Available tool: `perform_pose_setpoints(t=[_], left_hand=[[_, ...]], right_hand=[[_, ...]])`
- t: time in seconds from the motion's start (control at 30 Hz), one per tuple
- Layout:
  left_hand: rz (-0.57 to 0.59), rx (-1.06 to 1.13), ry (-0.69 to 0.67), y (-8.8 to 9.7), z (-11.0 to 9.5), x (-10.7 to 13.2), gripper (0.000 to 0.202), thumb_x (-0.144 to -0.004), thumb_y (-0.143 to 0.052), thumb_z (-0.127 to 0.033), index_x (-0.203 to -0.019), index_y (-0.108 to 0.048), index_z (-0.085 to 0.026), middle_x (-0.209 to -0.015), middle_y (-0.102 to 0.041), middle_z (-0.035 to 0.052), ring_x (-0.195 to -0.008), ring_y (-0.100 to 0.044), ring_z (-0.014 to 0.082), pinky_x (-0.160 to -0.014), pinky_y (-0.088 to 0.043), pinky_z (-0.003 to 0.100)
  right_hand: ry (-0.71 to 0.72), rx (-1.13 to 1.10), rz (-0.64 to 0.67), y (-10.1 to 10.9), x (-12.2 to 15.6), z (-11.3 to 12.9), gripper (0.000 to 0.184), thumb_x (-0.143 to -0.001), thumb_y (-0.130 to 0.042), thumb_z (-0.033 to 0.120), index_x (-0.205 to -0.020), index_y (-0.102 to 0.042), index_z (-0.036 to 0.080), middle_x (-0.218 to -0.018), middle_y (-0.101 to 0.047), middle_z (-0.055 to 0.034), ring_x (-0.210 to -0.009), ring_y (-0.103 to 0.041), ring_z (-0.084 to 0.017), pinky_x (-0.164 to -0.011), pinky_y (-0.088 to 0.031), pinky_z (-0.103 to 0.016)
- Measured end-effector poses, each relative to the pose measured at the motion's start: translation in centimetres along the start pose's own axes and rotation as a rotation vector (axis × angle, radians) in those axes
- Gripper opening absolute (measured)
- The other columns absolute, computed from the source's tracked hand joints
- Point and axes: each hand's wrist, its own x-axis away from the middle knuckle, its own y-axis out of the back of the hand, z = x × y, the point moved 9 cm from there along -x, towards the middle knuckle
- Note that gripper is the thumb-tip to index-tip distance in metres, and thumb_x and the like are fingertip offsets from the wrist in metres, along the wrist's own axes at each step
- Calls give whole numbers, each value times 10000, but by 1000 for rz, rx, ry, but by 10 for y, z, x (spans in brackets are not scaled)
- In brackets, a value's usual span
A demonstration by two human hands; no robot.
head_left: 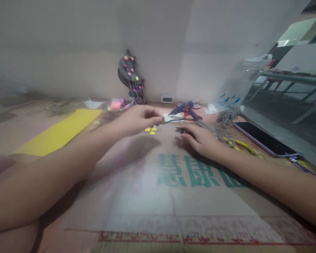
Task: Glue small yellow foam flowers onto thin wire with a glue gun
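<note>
Big green Chinese lettering is running across the pale sheet (137, 196) on the table, and it's facing the wearer right way up. 慧 is leading on the left, 康 is standing just beside it, and a third green character is following on the right, but the right forearm (242, 161) is covering its upper part, so it isn't reading clearly. Farther back, the small white-framed display (168, 99) by the wall is showing too small to make out.
</note>
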Motion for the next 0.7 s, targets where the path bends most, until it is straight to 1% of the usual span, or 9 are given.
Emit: perform_pose_setpoints(t=[0.07, 0.13, 0.2, 0.27, 0.37, 0.43, 0.5, 0.63, 0.7], left_hand=[[7, -140, 67, 23, 18, -4, 303, -826, -564, -427, -955, -705, -192, -858, -725, 21, -776, -642, 168, -665, -451, 256], [39, -278, 145, 36, 41, -7, 323, -815, -551, -441, -967, -713, -206, -874, -737, 16, -787, -651, 176, -662, -445, 250], [124, -384, 193, 36, 63, -8, 316, -810, -537, -417, -973, -725, -223, -911, -748, 6, -810, -659, 177, -660, -439, 236], [199, -445, 207, 29, 78, -9, 302, -799, -539, -391, -970, -735, -238, -902, -755, -5, -807, -666, 172, -639, -431, 219], [206, -508, 162, 19, 82, -11, 278, -802, -526, -338, -940, -745, -238, -973, -761, -8, -855, -672, 170, -660, -436, 212], [151, -533, 148, 16, 82, -12, 285, -814, -511, -322, -954, -745, -241, -1020, -758, -11, -903, -671, 178, -698, -446, 215], [105, -557, 160, 16, 83, -13, 287, -813, -515, -320, -973, -742, -245, -1034, -757, -11, -907, -674, 185, -717, -454, 225], [-11, -595, 128, 25, 80, -13, 339, -858, -474, -319, -1086, -712, -242, -1122, -738, 7, -965, -668, 196, -753, -463, 240], [-28, -621, 136, 30, 80, -13, 346, -863, -473, -327, -1103, -708, -244, -1117, -740, 10, -959, -668, 200, -735, -457, 244]], right_hand=[[-11, 13, 11, -1, 0, -1, 335, -962, -432, 314, -1205, -609, 167, -1222, -670, -130, -1094, -626, -293, -926, -487, -447], [-16, 15, 26, -2, 0, -1, 333, -966, -426, 329, -1184, -619, 169, -1195, -679, -131, -1065, -635, -293, -902, -495, -445], [-19, 19, 36, -3, 0, -2, 334, -968, -421, 344, -1155, -629, 162, -1165, -687, -136, -1037, -641, -295, -883, -499, -447], [-19, 22, 45, -4, 0, -2, 336, -968, -415, 344, -1144, -631, 155, -1148, -691, -139, -1026, -643, -294, -877, -500, -445], [-23, 23, 54, -6, 0, -4, 337, -965, -421, 342, -1162, -621, 156, -1136, -696, -133, -1014, -648, -286, -862, -505, -434], [-26, 25, 56, -7, 1, -5, 337, -963, -425, 347, -1167, -618, 160, -1121, -700, -127, -998, -652, -282, -843, -510, -428], [-18, 22, 59, -8, 1, -4, 335, -961, -428, 349, -1163, -618, 161, -1110, -703, -123, -986, -656, -279, -830, -513, -422], [-4, 18, 62, -9, 1, -3, 330, -960, -428, 355, -1143, -623, 161, -1099, -704, -126, -971, -661, -276, -818, -519, -412], [-1, 18, 62, -9, 1, -3, 335, -961, -425, 359, -1147, -620, 160, -1105, -702, -128, -978, -661, -278, -822, -521, -413]])
